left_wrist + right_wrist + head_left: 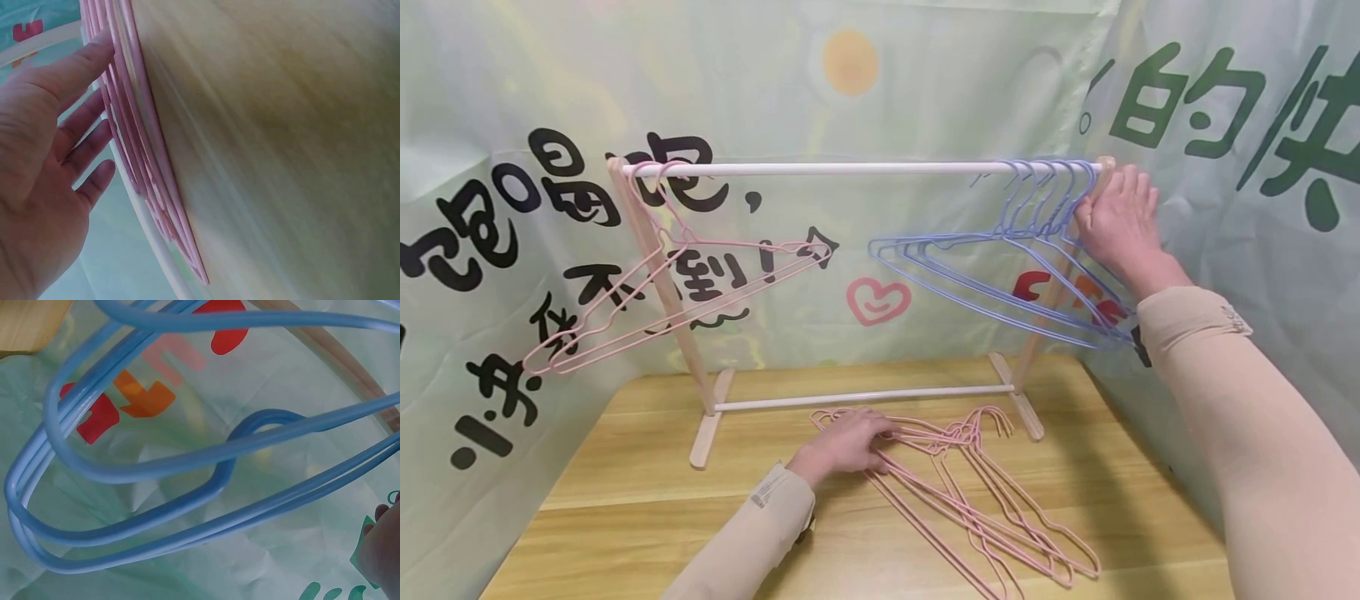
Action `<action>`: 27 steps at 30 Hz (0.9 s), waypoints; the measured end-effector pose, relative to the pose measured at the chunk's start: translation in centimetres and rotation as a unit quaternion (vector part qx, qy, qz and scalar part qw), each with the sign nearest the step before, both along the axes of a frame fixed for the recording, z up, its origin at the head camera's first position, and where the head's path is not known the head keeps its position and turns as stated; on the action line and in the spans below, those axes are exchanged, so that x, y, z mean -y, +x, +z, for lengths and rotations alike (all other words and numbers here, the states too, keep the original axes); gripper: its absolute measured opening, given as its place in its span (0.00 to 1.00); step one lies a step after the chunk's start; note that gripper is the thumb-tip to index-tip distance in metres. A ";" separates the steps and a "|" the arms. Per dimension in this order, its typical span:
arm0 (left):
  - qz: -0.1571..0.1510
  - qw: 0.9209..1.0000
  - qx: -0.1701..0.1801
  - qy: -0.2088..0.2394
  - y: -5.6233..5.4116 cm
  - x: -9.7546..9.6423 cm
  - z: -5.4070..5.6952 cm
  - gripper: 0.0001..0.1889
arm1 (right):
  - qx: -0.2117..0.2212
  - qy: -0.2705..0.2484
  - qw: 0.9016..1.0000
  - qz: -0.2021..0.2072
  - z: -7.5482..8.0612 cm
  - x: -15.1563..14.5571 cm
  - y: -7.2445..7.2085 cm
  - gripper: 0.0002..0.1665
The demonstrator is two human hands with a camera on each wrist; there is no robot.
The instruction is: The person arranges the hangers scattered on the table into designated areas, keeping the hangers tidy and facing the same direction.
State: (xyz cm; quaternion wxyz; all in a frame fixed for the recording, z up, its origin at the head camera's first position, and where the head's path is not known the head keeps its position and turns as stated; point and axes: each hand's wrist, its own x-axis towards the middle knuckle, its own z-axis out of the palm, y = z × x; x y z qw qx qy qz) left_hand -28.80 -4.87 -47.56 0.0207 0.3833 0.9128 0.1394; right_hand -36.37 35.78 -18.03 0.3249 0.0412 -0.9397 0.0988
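Pink wire hangers (970, 500) lie in an overlapping pile on the table. My left hand (850, 442) touches their left side; in the left wrist view the thumb lies over the pink wires (140, 137), with relaxed fingers along the other side. At the right end of the white rail (850, 169), blue hangers (962, 242) hang by their hooks. My right hand (1123, 221) is beside these hooks at the post top, its fingers extended upward. In the right wrist view, the blue hanger ends (150, 456) fill the frame and only part of the hand shows at the edge.
Two pink hangers (677, 246) hang at the rail's left end. The wooden rack has side posts (662, 275), flat feet (707, 433) and a lower white bar (865, 398). Printed cloth (775, 75) stands behind and beside the wooden table (625, 517).
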 end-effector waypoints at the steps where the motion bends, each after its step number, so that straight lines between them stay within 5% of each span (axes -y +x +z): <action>1: 0.003 1.000 0.002 -0.001 0.0 0.0 0.0 0.34 | -0.001 -0.001 1.000 0.000 0.0 0.0 0.0 0.25; 20: -0.006 0.997 0.041 0.061 1.4 0.7 1.7 0.36 | 0.003 -0.002 1.000 0.003 0.0 -0.2 0.1 0.24; 27: -0.009 0.996 0.013 0.092 2.4 1.7 2.4 0.35 | 0.005 -0.002 1.000 0.001 0.0 -0.2 -0.1 0.24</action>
